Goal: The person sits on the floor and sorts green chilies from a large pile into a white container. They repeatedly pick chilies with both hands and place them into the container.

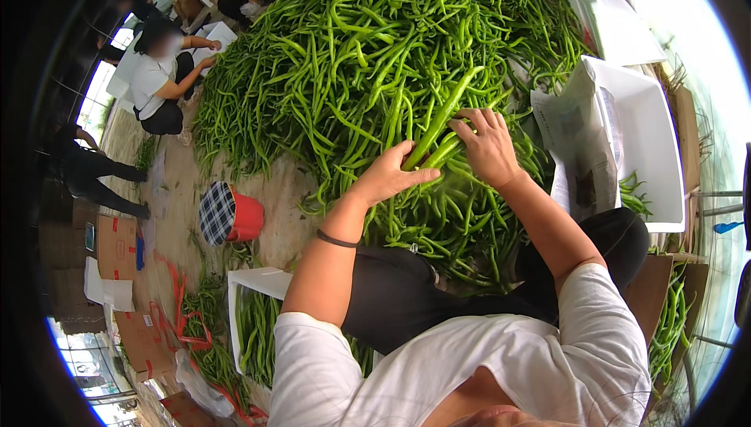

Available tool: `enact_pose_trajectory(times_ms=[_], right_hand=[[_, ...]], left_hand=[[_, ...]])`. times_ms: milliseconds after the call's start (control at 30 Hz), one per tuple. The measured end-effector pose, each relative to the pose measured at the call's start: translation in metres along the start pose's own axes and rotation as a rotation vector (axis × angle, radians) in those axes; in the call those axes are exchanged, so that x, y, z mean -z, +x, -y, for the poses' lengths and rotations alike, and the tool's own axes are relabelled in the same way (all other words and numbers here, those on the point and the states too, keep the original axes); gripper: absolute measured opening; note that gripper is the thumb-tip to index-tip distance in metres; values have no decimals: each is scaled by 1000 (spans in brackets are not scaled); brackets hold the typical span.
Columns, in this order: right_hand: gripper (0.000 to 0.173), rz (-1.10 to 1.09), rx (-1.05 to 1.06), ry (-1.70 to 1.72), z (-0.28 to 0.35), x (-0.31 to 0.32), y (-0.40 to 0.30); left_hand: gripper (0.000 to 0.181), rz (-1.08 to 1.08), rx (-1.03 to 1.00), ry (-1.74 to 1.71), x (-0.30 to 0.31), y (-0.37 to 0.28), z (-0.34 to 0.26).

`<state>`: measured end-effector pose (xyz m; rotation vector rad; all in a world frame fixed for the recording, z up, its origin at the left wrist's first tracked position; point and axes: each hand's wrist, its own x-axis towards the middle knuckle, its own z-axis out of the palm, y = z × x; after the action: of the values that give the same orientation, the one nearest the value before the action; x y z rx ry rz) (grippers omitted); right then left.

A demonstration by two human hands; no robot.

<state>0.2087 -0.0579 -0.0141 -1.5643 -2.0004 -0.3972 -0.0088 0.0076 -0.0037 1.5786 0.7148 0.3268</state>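
A large heap of long green chili peppers (364,75) spreads before me, reaching down to my legs. My left hand (392,171) grips the lower ends of a few peppers, its thumb across them. The longest, a pale green pepper (446,113), points up and to the right out of that hand. My right hand (487,144) is bent over the upper part of a second green pepper (443,152) whose lower end is in the left hand. Its fingers are curled, and whether they pinch this pepper is partly hidden.
At right stands a white foam box (645,145) with newspaper (578,145) over its side and some peppers inside. Another foam box (258,277) with peppers is beside my left thigh. A red stool with checked cover (232,214) stands left. A co-worker (161,75) sits by the heap.
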Motion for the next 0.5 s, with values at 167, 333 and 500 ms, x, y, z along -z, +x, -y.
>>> enact_pose_trajectory(times_ms=[167,333,500], right_hand=[[30,-28,26,-36,-3,7,5],[39,-103,67,37,-1,20,10],[46,-418,-90,102,-4,44,-10]], left_hand=[[44,-3,-70,155,-1,5,-2],[43,2,-41,35,-3,6,4],[40,-54,-68,2,3,6,7]])
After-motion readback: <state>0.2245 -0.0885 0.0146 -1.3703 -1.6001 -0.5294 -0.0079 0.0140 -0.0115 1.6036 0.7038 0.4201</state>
